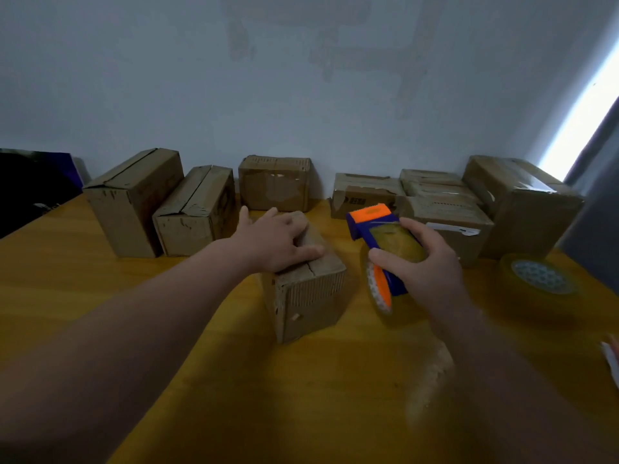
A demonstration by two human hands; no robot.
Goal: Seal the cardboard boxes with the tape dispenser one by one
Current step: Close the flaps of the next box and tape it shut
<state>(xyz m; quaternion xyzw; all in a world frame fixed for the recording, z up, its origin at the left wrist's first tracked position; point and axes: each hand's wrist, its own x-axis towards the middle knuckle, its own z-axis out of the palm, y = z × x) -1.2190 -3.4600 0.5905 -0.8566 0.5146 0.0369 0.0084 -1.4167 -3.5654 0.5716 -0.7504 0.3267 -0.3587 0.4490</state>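
1. Yellow-brown wood is filling the lower half of the view. The table (pixel 318 396) is running out of frame at the bottom and both sides, and dim light is dulling its grain.
2. A pale grey wall (pixel 301 78) is rising behind it, carrying faint smudges too blurred to read. A bright strip of light (pixel 582 128) is slanting down its right edge.
3. Worn cardboard boxes (pixel 274 184) are lining the wall, three on the left and three crowding together on the right. The right ones are overlapping, so their flaps are hard to judge. The largest box (pixel 522 202) is sitting outermost on the right.
4. A dark object (pixel 33 185) is poking in at the left edge, cut off; what it is I cannot tell.
5. The small box (pixel 308 296) is standing near the table's middle, forward of the rows. The left hand (pixel 278 242) is pressing flat on its top with fingers spread and loose, covering part of the seam.
6. The right hand (pixel 425 266) is gripping the blue-and-orange tape dispenser (pixel 371 222) just right of the small box, apart from it, with thumb and fingers wrapping round the roll. The toothed orange end is pointing toward the wall. Whether the dispenser is touching the table I cannot tell.
7. A spare roll (pixel 539 279) of clear tape is lying flat near the right edge, in front of the largest box.
8. A white scrap (pixel 611 360) is peeking in at the right edge, mostly cut off.
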